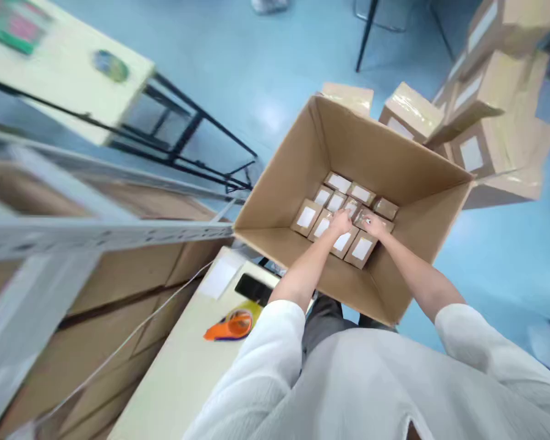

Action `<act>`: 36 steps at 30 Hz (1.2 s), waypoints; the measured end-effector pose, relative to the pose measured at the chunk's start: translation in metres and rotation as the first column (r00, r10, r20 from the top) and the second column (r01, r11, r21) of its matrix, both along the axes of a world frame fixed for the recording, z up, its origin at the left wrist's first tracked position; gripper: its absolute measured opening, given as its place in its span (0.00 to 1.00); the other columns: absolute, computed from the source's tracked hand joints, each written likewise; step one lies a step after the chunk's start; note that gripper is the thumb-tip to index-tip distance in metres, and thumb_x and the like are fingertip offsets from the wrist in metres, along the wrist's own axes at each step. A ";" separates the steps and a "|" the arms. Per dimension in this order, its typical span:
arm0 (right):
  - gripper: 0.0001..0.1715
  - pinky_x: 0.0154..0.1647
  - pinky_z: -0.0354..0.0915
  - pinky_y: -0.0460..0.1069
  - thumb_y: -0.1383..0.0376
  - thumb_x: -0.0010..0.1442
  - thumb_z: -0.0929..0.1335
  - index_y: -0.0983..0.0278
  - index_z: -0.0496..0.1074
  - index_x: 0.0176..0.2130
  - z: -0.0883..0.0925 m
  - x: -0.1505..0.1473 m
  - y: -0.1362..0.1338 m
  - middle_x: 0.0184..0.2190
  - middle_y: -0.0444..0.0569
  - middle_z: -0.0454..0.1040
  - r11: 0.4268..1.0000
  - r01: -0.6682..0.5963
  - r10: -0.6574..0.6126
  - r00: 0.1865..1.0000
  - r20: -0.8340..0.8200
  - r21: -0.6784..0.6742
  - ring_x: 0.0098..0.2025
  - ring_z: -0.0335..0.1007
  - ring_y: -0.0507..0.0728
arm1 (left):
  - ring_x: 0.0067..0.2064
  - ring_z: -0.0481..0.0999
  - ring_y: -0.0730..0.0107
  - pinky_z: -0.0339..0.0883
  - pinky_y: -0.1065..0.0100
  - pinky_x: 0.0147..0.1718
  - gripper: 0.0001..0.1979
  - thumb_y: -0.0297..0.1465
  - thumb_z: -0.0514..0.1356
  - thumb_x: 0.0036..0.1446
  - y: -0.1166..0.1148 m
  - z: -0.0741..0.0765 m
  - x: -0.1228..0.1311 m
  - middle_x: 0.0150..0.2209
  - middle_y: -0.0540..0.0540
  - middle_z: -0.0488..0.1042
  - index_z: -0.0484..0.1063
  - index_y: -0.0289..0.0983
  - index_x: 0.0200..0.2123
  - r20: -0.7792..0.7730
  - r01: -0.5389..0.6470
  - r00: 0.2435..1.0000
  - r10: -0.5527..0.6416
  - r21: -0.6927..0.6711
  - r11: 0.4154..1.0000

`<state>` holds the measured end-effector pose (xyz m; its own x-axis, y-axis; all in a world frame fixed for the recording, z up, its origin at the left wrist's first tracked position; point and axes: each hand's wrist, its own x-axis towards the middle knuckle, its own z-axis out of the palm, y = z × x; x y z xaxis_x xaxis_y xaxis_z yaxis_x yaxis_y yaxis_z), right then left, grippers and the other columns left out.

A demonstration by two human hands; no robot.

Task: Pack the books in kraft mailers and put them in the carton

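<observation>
A large open cardboard carton (284, 177) stands in front of me, with several small labelled cardboard boxes (306, 217) packed upright on its bottom. Both my arms reach down into it. My left hand (341, 221) is closed, its fingertips at a small cardboard box (360, 216) among the others. From the other side my right hand (374, 224) grips the same area, fingers curled on the box's taped top. My fingers partly cover the box, and my left forearm hides parts of the front row.
Taped cardboard boxes (490, 146) are stacked on the blue floor beyond the carton, to the right. A metal shelf frame (119, 235) with cartons is at left. On the cream table (174, 373) lie an orange tape dispenser (231, 326) and a black phone-like object (253, 288).
</observation>
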<state>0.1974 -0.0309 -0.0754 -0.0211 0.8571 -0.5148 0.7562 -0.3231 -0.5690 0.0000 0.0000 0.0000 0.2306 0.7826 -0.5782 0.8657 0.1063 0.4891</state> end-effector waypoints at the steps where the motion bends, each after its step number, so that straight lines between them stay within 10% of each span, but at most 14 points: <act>1: 0.17 0.70 0.70 0.58 0.68 0.67 0.69 0.66 0.83 0.52 0.015 -0.006 0.004 0.57 0.60 0.84 0.999 -0.036 0.037 0.999 -0.022 0.027 0.61 0.79 0.65 | 0.68 0.76 0.43 0.67 0.45 0.70 0.26 0.24 0.58 0.69 -0.008 0.018 -0.007 0.67 0.31 0.78 0.76 0.35 0.68 0.007 -0.044 0.999 0.044 0.040 0.998; 8: 0.20 0.66 0.73 0.61 0.64 0.68 0.66 0.62 0.81 0.55 0.131 -0.064 0.020 0.55 0.56 0.83 0.934 -0.221 0.278 0.943 -0.181 0.281 0.54 0.80 0.63 | 0.67 0.77 0.53 0.68 0.53 0.70 0.26 0.20 0.54 0.68 -0.106 0.127 -0.084 0.64 0.39 0.81 0.80 0.38 0.63 0.179 -0.376 0.926 0.332 0.375 0.847; 16: 0.20 0.66 0.72 0.61 0.66 0.68 0.65 0.62 0.82 0.54 0.228 -0.180 -0.036 0.54 0.57 0.82 0.717 -0.489 0.624 0.768 -0.144 0.496 0.56 0.78 0.65 | 0.63 0.80 0.54 0.72 0.53 0.68 0.21 0.21 0.56 0.67 -0.248 0.178 -0.180 0.58 0.39 0.84 0.82 0.38 0.57 0.146 -0.613 0.776 0.613 0.401 0.681; 26: 0.24 0.65 0.70 0.57 0.60 0.71 0.69 0.64 0.78 0.63 0.221 -0.305 -0.167 0.62 0.59 0.78 0.695 -0.696 0.680 0.718 0.146 0.181 0.62 0.76 0.66 | 0.63 0.81 0.54 0.73 0.53 0.68 0.21 0.20 0.56 0.65 -0.376 0.174 -0.271 0.58 0.41 0.84 0.83 0.39 0.53 0.283 -0.736 0.666 0.690 0.399 0.547; 36: 0.40 0.66 0.66 0.63 0.51 0.65 0.76 0.65 0.68 0.68 0.189 -0.340 -0.213 0.66 0.67 0.68 0.779 -0.627 0.574 0.693 0.436 -0.028 0.69 0.66 0.74 | 0.64 0.79 0.53 0.72 0.52 0.68 0.21 0.21 0.56 0.67 -0.431 0.150 -0.322 0.59 0.42 0.83 0.82 0.42 0.56 0.276 -0.699 0.714 0.644 0.346 0.626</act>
